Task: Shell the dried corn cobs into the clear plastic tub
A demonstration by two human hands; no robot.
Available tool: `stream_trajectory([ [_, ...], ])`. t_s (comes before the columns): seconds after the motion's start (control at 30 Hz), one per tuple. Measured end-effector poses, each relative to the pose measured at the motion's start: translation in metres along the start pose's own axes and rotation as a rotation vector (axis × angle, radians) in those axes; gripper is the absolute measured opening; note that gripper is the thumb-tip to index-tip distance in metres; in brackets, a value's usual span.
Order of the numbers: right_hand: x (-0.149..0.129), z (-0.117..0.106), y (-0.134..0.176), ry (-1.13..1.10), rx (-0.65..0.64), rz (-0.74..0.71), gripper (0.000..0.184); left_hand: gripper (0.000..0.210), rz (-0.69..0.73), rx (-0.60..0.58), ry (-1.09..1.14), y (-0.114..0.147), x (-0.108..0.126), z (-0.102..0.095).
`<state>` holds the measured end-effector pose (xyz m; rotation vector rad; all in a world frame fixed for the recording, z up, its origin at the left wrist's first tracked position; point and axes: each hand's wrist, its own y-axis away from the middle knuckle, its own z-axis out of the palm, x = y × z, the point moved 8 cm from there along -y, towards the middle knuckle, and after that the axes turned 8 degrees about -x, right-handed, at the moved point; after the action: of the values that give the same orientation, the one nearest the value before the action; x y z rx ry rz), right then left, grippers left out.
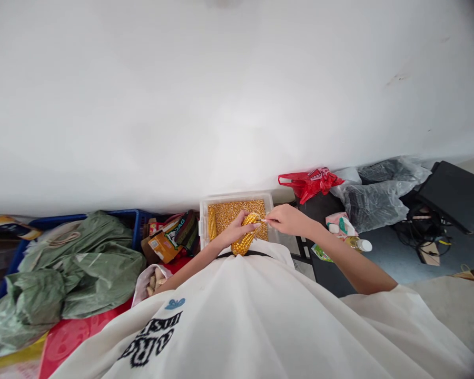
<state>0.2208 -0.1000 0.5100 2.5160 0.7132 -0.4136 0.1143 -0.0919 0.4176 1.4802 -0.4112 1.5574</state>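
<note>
My left hand (pixel 237 229) is wrapped round an ear of yellow corn (pixel 244 243), held tilted close to my shirt. Closed fingers of my right hand (pixel 287 219) grip a thin, pale metal-looking tool (pixel 264 220). Its tip meets the corn near the upper end; the handle is hidden in the hand. Beneath both hands stands a clear plastic bin (pixel 237 198) with loose corn kernels (pixel 233 210) in it. Another ear of corn (pixel 212 223) lies along the bin's left side.
On the left, a blue crate (pixel 137 231) holds green sheeting (pixel 98 263). Packets (pixel 166 242) lie between crate and bin. To the right are a red plastic bag (pixel 314 183), a bottle (pixel 358 243), plastic-wrapped dark items (pixel 375 205) and black cables (pixel 413 229). A white wall (pixel 237 105) rises behind.
</note>
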Motion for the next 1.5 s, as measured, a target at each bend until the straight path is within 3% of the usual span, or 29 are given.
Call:
stream_trajectory([
  [0.4,-0.013,0.007,-0.011,0.286,-0.184,0.079,0.027,0.037,-0.021,0.03,-0.091,-0.003,-0.009,0.0],
  [0.63,0.011,0.005,-0.024,-0.204,-0.183,-0.1,0.028,0.04,-0.039,0.065,-0.075,-0.001,-0.008,-0.003],
  [0.83,0.047,0.032,-0.033,-0.586,-0.228,-0.07,0.037,0.04,-0.027,0.079,-0.038,0.0,-0.007,-0.005],
  [1.03,0.053,0.039,-0.032,-0.821,-0.208,-0.059,0.044,0.042,-0.078,0.047,0.024,0.001,-0.011,-0.004],
  [1.3,0.053,0.029,-0.02,-0.796,-0.133,-0.02,0.045,0.041,-0.084,0.035,0.056,-0.001,-0.008,-0.004],
  [1.5,0.04,0.007,-0.013,-0.528,-0.056,0.002,0.038,0.04,-0.06,-0.01,0.068,-0.001,-0.005,-0.003],
])
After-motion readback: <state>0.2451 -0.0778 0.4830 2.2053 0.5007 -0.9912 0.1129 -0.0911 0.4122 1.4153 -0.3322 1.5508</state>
